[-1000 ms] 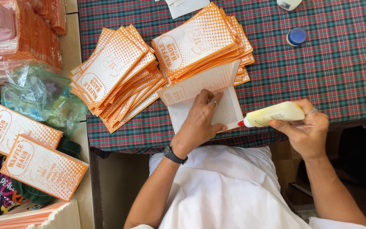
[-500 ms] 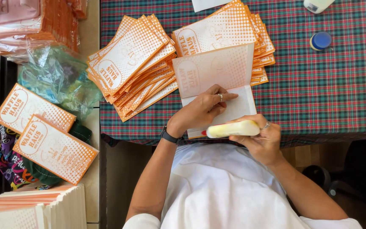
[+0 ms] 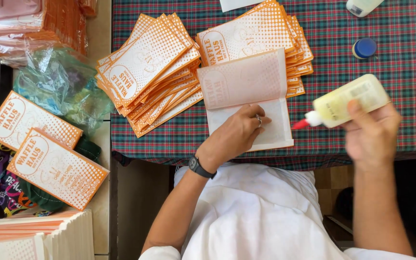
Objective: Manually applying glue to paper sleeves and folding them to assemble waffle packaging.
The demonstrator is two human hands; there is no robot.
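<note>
Left hand: the left hand [image 3: 237, 137] lies palm down, fingers together and flat, on the white lower panel of an unfolded orange-and-white paper sleeve [image 3: 246, 98]; a ring sits on one finger and a black wristwatch [image 3: 199, 167] on the wrist
Right hand: the right hand [image 3: 371, 135] is clamped around a pale yellow squeeze bottle of glue with a red nozzle [image 3: 345, 102], thumb over the bottle's near side, the other fingers hidden behind it
Glue bottle: held off the table, lying nearly level, nozzle pointing toward the left fingertips and stopping just beside the sleeve's right edge, apart from the paper
Paper sleeve: its dotted flap stands folded up just beyond the left fingertips, leaning on a fanned stack of orange dotted paper sleeves [image 3: 266, 29]
Second stack: another fanned pile of orange sleeves [image 3: 145, 72] lies beyond and to the left of the left wrist
Cap: a round blue cap [image 3: 364, 48] rests on the red-and-green plaid tablecloth [image 3: 400, 58], beyond the right fingers
Floor side: two loose orange sleeves [image 3: 44, 144] and crumpled clear plastic [image 3: 58, 86] lie well apart from both hands
</note>
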